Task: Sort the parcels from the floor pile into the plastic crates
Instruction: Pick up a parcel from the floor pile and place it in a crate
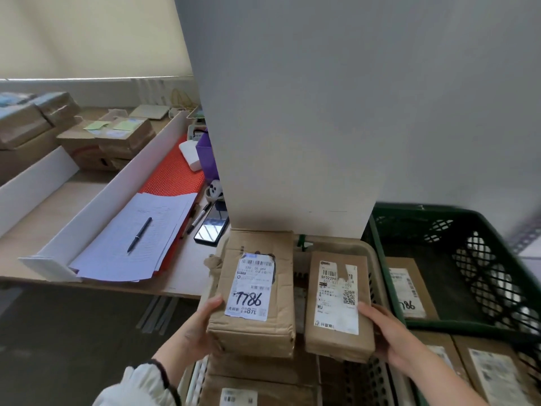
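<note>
1. Desk (187, 276) at far left, carrying loose papers (117, 253), pen (140, 234) and phone (211, 228); cardboard boxes (123, 139) stacked farther back.
2. Left hand (202, 326) curled round the near left corner of the parcel marked 7786 (254, 291), label up, held over the beige crate (336, 244).
3. Beige crate mostly hidden beneath both held parcels; contents impossible to tell.
4. Slimmer parcel (339, 300) just beside the first, gripped at its near right edge by the right hand (392, 338), thumb on top.
5. Step in hand, probably: reading labels to choose a crate. Best done keeping labels upward, matching the number first, then lowering flat rather than dropping.
6. Green crate (483, 259) at right, holding one flat parcel (407, 288) with writing ending 786; likely home for the 7786 one.
7. More labelled parcels (491, 373) lower right, container unclear.
</note>
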